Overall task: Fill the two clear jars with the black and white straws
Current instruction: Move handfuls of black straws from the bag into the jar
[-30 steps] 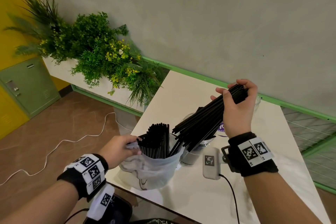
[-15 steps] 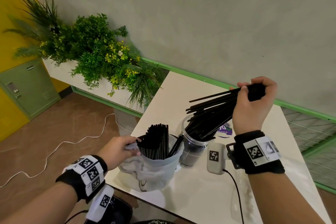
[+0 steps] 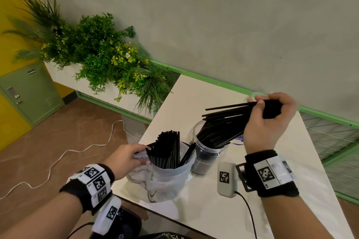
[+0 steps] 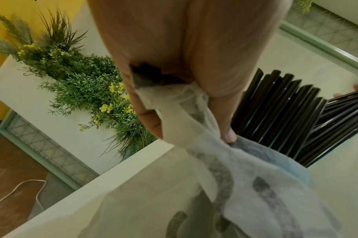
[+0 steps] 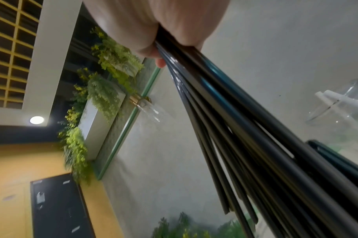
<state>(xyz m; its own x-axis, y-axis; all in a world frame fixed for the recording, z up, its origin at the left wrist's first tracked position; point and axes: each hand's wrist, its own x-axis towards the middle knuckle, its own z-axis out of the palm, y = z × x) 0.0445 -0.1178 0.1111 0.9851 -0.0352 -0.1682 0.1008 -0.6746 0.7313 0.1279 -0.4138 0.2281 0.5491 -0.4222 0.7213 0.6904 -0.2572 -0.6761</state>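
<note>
My right hand [image 3: 269,116] grips one end of a bundle of black straws [image 3: 225,124], also the black straws [image 5: 245,136] close up in the right wrist view. The bundle slants down to the left, its lower ends inside a clear jar [image 3: 206,157] on the white table [image 3: 213,209]. My left hand [image 3: 126,158] pinches the rim of a translucent plastic bag [image 3: 161,178] that holds more upright black straws [image 3: 167,149]; the left wrist view shows its fingers [image 4: 225,122] on the bag [image 4: 245,185]. A second clear jar [image 5: 337,109] with white straws shows at the right wrist view's edge.
A planter with green plants [image 3: 101,54] stands left of the table, past its edge. A grey wall with a green rail [image 3: 213,81] runs behind the table. A white cable [image 3: 58,159] lies on the brown floor. A purple sticker [image 3: 238,139] lies beside the jar.
My right hand has moved right and up from the bag, and the bundle's lower ends have gone into the clear jar. My left hand has stayed on the bag's rim.
</note>
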